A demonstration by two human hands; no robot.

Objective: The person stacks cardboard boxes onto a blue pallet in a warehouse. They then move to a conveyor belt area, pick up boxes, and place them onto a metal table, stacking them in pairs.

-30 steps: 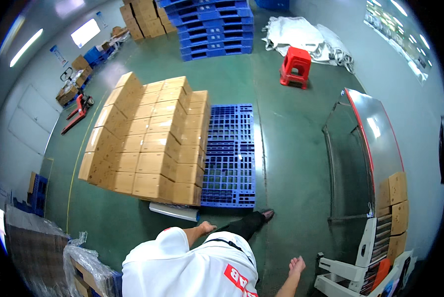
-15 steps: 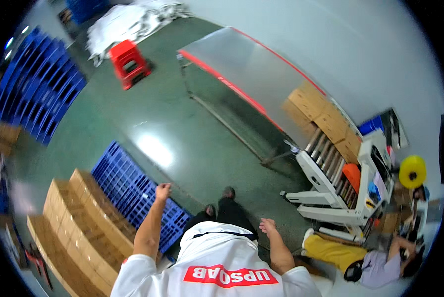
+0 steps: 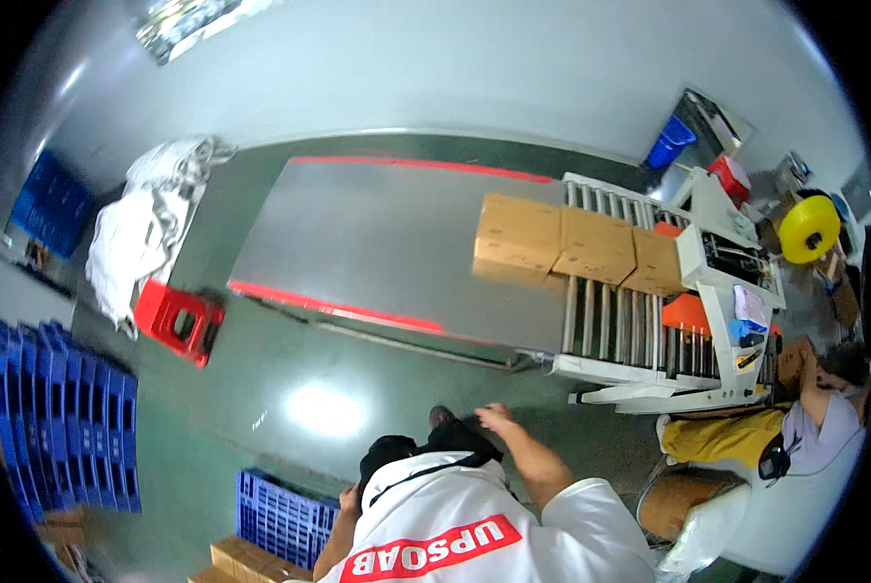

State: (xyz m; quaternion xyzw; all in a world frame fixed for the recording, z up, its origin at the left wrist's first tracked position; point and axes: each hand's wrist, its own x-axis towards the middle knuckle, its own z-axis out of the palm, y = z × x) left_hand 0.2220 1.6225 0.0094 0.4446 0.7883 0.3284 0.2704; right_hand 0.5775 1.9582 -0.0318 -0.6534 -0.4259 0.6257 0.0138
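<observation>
My right hand [image 3: 495, 418] swings forward in front of my body, short of the metal-topped table [image 3: 377, 243]. Its fingers are loosely bent and slightly apart, with nothing in them. My left hand [image 3: 348, 500] hangs low by my left side, partly hidden against my clothing, and its fingers do not show clearly. Ahead and to the right, a row of brown cartons [image 3: 518, 228] runs from the table's right end over the rollers [image 3: 591, 321] of a white carton-sealing machine [image 3: 649, 374]. Neither hand touches the cartons.
A blue plastic pallet [image 3: 290, 515] and stacked cartons [image 3: 246, 562] are at my lower left. Further left stand piled blue pallets [image 3: 66, 418], a red stool [image 3: 178, 321] and white sheeting [image 3: 144, 228]. At the right, another person [image 3: 737, 437] is beside the machine, near a yellow roll [image 3: 810, 229].
My view has turned left-to-right, so the table and cartons now lie straight ahead. The pallet and carton stack have slid down the picture. My left hand has dropped back; my right has come forward.
</observation>
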